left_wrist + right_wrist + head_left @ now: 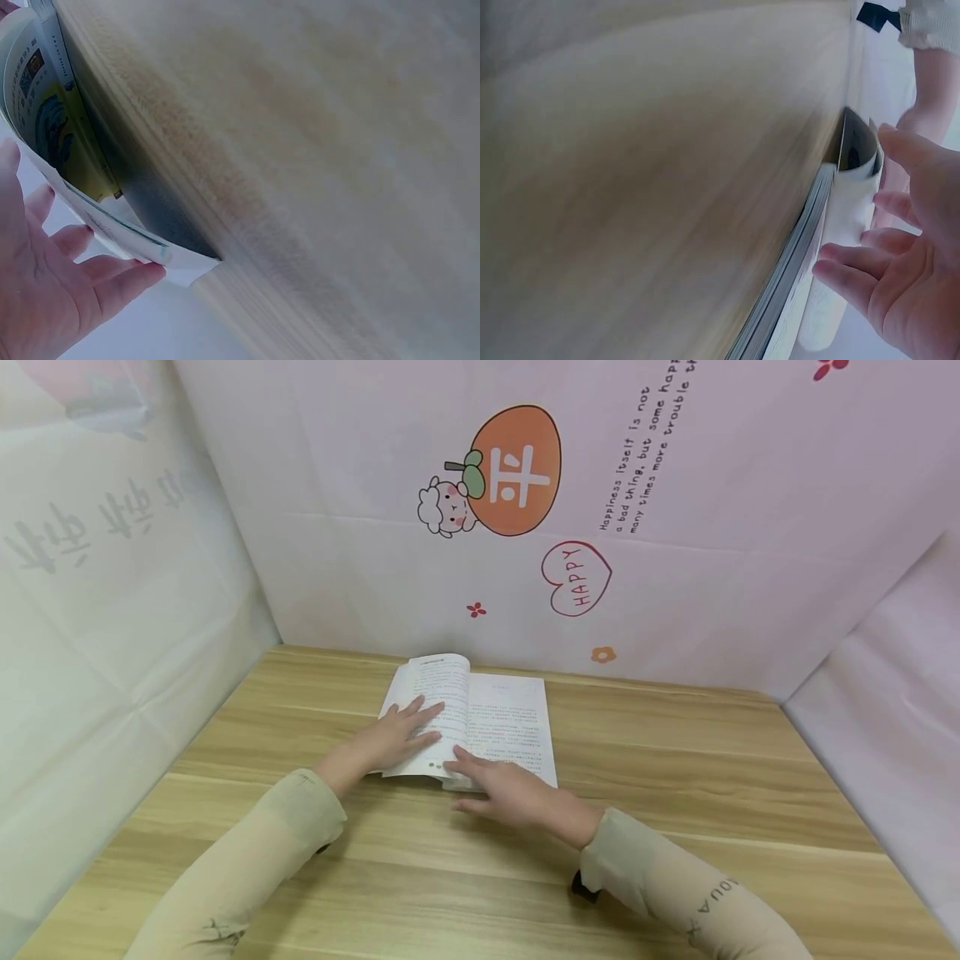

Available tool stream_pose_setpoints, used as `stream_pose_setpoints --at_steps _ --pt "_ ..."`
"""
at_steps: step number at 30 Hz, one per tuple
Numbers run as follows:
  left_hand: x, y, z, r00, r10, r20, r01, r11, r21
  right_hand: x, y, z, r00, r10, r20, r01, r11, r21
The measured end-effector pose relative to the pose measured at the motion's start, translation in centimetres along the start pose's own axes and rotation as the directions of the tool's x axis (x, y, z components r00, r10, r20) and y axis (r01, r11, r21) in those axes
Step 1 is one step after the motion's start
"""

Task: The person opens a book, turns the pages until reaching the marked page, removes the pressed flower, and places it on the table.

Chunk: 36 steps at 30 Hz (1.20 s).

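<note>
An open book [507,706] lies on the wooden table near its back edge, with printed text on both pages. Its left page bulges upward along the spine. My left hand [390,737] rests on that left page with the fingers spread. In the left wrist view, the curved-up cover shows a yellow and blue picture on its underside [60,139]. My right hand [510,787] lies over the lower edge of the book near the spine, fingers extended. The thick page block [787,277] shows edge-on beside my right fingers in the right wrist view.
The wooden tabletop [675,760] surrounds the book. A white printed sheet [360,577] with cartoon pictures and lettering rises behind the table. White cloth walls [112,635] stand at the left and right sides.
</note>
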<state>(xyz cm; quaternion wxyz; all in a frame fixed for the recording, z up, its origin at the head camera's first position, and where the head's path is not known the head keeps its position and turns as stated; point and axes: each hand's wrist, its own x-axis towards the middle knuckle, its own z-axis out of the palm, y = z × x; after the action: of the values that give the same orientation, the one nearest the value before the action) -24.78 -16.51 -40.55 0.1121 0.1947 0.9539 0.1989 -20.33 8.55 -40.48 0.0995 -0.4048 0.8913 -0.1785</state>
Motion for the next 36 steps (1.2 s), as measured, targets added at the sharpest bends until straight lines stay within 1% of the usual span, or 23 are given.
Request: stream_pose_setpoints --at_steps 4,9,16,20,26,29,32,36 --pt "0.0 -0.1 0.0 1.0 -0.012 0.0 0.012 1.0 -0.005 -0.3 0.9 -0.3 1.0 0.015 -0.001 -0.015 1.0 -0.01" --pt "0.2 -0.4 -0.1 1.0 -0.017 -0.003 0.017 1.0 -0.008 -0.8 2.0 -0.7 1.0 0.027 0.003 -0.028 1.0 0.006" --pt "0.4 -0.4 -0.2 0.999 -0.034 0.012 0.034 0.999 -0.009 -1.7 3.2 -1.0 1.0 0.01 -0.012 -0.011 1.0 -0.028" --pt "0.4 -0.5 -0.3 0.999 -0.031 0.02 0.031 1.0 -0.002 -2.2 3.9 -1.4 0.998 0.05 0.024 -0.05 0.999 -0.019" --pt "0.5 -0.6 -0.7 0.997 -0.065 0.052 0.065 0.998 -0.011 -2.9 5.0 -2.4 0.991 0.118 0.058 -0.119 0.993 0.008" --pt "0.4 -0.6 -0.8 0.995 -0.069 0.07 0.07 0.997 -0.017 -3.2 5.4 -2.9 0.985 0.156 0.072 -0.155 0.988 -0.016" --pt "0.5 -0.7 -0.7 0.993 -0.074 0.089 0.076 0.997 -0.017 -3.4 5.7 -3.4 0.985 0.153 0.082 -0.148 0.987 -0.068" --pt "0.8 -0.8 -0.2 0.991 -0.079 0.106 0.079 0.997 0.002 -3.7 6.1 -3.9 0.983 0.153 0.096 -0.143 0.984 -0.103"
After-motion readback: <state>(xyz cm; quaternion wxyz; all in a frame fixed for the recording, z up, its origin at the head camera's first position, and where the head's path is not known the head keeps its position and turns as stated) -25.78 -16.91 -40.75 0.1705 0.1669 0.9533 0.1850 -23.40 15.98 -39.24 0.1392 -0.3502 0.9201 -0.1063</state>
